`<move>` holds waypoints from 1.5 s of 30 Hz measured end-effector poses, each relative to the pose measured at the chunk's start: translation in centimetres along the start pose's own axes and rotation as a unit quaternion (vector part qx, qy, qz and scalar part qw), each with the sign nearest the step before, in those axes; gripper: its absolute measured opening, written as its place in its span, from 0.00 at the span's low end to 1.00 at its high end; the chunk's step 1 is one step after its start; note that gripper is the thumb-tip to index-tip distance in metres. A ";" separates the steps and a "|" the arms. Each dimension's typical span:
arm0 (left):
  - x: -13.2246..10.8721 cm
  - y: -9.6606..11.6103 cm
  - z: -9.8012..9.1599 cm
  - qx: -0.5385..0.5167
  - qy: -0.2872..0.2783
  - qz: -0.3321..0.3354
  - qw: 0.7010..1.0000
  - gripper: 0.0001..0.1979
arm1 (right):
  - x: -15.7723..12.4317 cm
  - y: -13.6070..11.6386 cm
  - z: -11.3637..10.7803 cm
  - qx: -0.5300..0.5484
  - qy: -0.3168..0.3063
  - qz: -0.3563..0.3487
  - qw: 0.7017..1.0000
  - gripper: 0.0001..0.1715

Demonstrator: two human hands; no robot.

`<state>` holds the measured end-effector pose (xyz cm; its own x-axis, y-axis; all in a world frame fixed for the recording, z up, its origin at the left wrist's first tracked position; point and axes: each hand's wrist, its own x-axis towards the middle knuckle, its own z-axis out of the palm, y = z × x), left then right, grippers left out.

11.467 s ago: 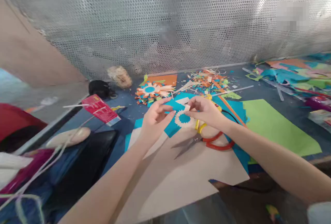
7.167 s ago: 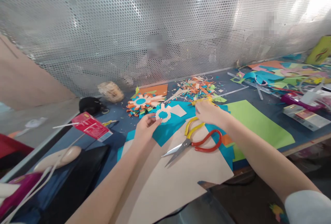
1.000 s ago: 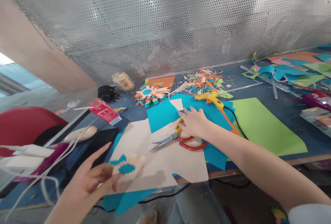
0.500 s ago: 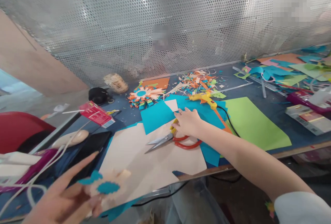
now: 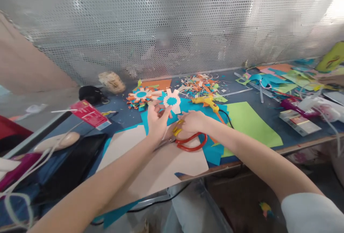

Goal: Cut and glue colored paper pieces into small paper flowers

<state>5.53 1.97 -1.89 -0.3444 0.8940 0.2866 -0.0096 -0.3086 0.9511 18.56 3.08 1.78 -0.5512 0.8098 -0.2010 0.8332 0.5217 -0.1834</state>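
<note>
My left hand [image 5: 158,120] is closed on a cream paper flower [image 5: 166,102] with a jagged blue centre, pinching its lower edge above the sheets. Just to its right, my right hand [image 5: 194,121] is low over the blue paper [image 5: 185,104], fingers bent and drawn together. A yellow handle [image 5: 177,128] shows under its fingertips; what the fingers grip, if anything, is hidden. Below that hand lie red-handled scissors [image 5: 192,147], blades pointing left on a large cream sheet [image 5: 161,168]. Another layered flower [image 5: 141,94], orange, cream and blue, lies behind my left hand.
A yellow glue gun [image 5: 205,100] lies behind my right hand, its black cord crossing toward green paper [image 5: 252,125]. Paper scraps [image 5: 200,85] are heaped at the back. On the left are a red box [image 5: 90,114], a black flat case [image 5: 72,168] and white cords.
My left hand has carried the cream flower from the lower left up to the middle, beside my right hand. The right hand's fingers are drawn closer together. The view has shifted slightly.
</note>
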 end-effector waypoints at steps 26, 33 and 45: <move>-0.2 3.1 -2.1 0.082 -0.197 -0.116 0.970 0.15 | -0.6 2.3 2.5 0.305 0.304 -0.080 0.899 0.28; -0.1 2.9 -2.4 0.168 -0.253 -0.061 0.951 0.11 | -0.4 1.8 2.2 0.385 0.321 -0.093 0.860 0.13; 0.8 2.6 -3.1 0.242 -0.240 -0.011 0.940 0.12 | -0.7 1.7 2.3 0.399 0.273 -0.101 0.869 0.11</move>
<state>2.27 0.90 0.43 0.1156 0.9780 0.1739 0.4557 -0.2078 0.8655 20.27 2.81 -0.64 -0.3989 0.8434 0.3599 0.3055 0.4923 -0.8150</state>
